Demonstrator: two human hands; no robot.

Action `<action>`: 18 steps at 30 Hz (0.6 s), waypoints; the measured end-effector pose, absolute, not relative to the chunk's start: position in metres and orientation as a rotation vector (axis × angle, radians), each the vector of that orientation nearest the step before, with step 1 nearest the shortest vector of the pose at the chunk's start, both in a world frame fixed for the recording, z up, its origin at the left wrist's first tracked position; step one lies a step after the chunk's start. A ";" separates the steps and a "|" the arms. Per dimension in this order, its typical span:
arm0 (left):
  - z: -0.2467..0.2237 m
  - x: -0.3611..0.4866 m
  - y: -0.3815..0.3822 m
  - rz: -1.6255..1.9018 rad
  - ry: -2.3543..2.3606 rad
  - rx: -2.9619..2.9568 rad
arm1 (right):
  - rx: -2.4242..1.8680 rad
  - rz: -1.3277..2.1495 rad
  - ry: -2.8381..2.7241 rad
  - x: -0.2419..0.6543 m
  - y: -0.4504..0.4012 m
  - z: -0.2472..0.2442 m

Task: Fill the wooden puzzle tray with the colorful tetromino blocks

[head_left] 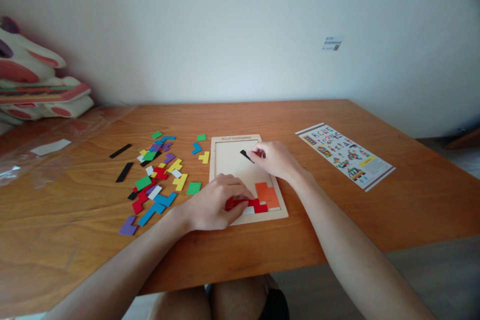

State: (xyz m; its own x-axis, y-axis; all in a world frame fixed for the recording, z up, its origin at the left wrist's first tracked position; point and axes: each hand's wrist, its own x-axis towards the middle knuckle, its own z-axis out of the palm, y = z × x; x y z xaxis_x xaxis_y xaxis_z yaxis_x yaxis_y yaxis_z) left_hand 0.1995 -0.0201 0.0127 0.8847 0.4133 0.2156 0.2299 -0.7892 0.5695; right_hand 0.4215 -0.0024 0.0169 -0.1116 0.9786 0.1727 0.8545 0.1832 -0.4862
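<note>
A wooden puzzle tray (213, 160) lies on the table in front of me. My right hand (272, 158) is closed over its upper part, pinching a black straight puzzle piece (245, 155) that slants between the fingertips. My left hand (219, 202) rests over the tray's lower left, with thumb and index finger around a red puzzle piece (240, 202) that they partly cover. Orange pieces (267, 195) and another red piece (259, 206) lie in the lower right corner. A bit of white shows beside the left thumb.
Left of the tray, many coloured pieces lie scattered, among them a green square (194, 188), a purple piece (128, 226) and a black bar (124, 172). A printed pattern sheet (347, 157) lies right. Clear plastic wrap (75, 135) and a cartoon figure (41, 75) are far left.
</note>
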 end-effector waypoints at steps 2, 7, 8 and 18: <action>0.016 0.198 -0.018 0.448 0.479 2.511 | -1.710 0.620 -2.077 0.427 -0.007 0.026; 0.026 0.184 -0.005 0.318 0.644 2.564 | -1.668 1.183 -2.136 0.436 -0.018 0.043; 0.028 0.181 -0.003 0.256 0.675 2.560 | -1.660 1.214 -2.158 0.436 -0.019 0.044; 0.039 0.175 -0.005 -0.032 0.692 2.510 | -1.591 1.567 -2.118 0.435 -0.018 0.041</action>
State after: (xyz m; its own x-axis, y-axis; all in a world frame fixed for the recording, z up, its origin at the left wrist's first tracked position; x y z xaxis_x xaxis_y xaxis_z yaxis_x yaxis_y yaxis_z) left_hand 0.1746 -0.0045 0.0389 0.8683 0.4701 -0.1581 0.4827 -0.7275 0.4876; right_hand 0.4352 -0.0185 0.0412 -0.4641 0.7432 -0.4820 0.6783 -0.0519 -0.7330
